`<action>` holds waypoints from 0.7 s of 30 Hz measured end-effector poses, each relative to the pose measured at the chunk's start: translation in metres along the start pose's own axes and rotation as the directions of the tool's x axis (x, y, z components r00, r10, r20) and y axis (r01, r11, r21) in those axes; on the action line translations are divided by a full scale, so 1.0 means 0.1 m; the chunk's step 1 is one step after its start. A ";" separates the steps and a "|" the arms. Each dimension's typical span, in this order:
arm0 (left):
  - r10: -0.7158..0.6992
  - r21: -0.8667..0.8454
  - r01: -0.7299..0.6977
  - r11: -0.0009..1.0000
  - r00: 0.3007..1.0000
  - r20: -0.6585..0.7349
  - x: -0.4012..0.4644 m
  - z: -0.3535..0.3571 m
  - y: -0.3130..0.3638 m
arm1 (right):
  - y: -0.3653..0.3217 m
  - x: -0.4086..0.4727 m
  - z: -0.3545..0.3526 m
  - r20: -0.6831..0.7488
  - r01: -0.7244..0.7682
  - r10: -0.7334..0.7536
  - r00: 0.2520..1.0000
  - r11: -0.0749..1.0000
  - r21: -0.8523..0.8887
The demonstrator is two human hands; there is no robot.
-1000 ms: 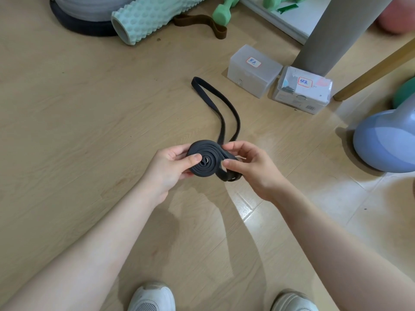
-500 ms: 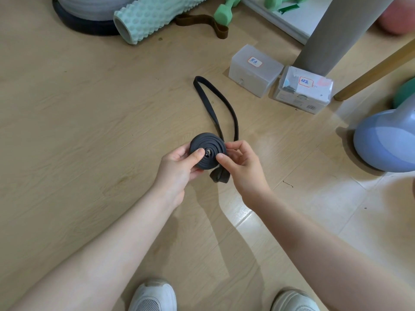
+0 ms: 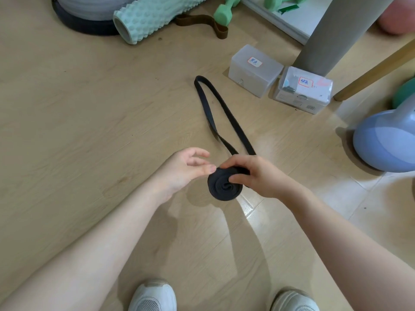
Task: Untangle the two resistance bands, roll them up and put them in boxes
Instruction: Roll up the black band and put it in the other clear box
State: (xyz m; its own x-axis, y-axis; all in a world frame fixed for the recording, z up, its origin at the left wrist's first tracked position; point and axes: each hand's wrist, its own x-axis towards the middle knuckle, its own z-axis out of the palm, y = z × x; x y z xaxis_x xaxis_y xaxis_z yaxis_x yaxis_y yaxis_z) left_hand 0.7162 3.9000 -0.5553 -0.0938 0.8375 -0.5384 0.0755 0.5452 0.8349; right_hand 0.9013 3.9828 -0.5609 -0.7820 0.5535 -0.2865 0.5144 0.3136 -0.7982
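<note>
Rolling is under way; the black band's coil point(image 3: 225, 186) is pinched by the right hand point(image 3: 258, 176); the left hand point(image 3: 182, 170), relaxed beside it, holds nothing; the far loose loop point(image 3: 215, 113) likely needs winding next.

A black resistance band point(image 3: 225, 185), partly wound into a flat coil, is held above the wooden floor point(image 3: 78, 131) by the right hand point(image 3: 256, 176), whose fingers and thumb are curled round the coil's upper edge. The unrolled tail is laid out on the floor as a long loop toward two lidded plastic boxes point(image 3: 254, 70), each marked with a label. The left hand point(image 3: 182, 171) is seen just beside the coil, fingers relaxed, with the thumb tip at its rim. A brown band point(image 3: 202, 22) is seen near a green foam roller point(image 3: 146, 16).
</note>
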 end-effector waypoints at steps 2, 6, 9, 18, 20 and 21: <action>-0.002 0.113 -0.005 0.994 0.998 0.056 0.00 0.07 0.01 | -0.03 0.02 0.03 0.007 0.025 -0.025 1.000 0.999 -0.032; 0.028 0.169 -0.030 0.985 1.000 0.010 0.04 0.16 -0.04 | -0.10 0.06 0.06 -0.005 0.053 -0.053 0.999 0.998 -0.015; 0.064 0.172 -0.053 0.984 0.996 -0.062 0.04 0.11 -0.06 | -0.06 0.06 0.11 -0.105 -0.003 0.019 0.994 0.989 0.150; 0.077 -0.061 -0.090 0.994 0.980 -0.186 -0.02 0.05 -0.09 | 0.05 0.11 0.09 -0.102 -0.030 0.068 0.992 0.941 0.338; 0.095 -0.062 -0.110 0.992 0.975 -0.203 -0.01 0.03 -0.05 | 0.02 0.11 0.05 -0.117 -0.025 0.071 0.991 0.934 0.356; 0.108 -0.053 -0.122 0.991 0.972 -0.208 -0.01 0.01 -0.03 | 0.00 0.12 0.01 -0.126 -0.024 0.072 0.989 0.938 0.347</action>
State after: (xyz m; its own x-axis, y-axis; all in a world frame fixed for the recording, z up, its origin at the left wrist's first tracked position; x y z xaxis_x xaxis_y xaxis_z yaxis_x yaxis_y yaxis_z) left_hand 0.7173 3.8977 -0.5580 -0.2893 0.8653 -0.4093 0.0340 0.4366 0.8990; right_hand 0.8920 3.9881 -0.5653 -0.6925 0.6672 -0.2745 0.3794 0.0132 -0.9251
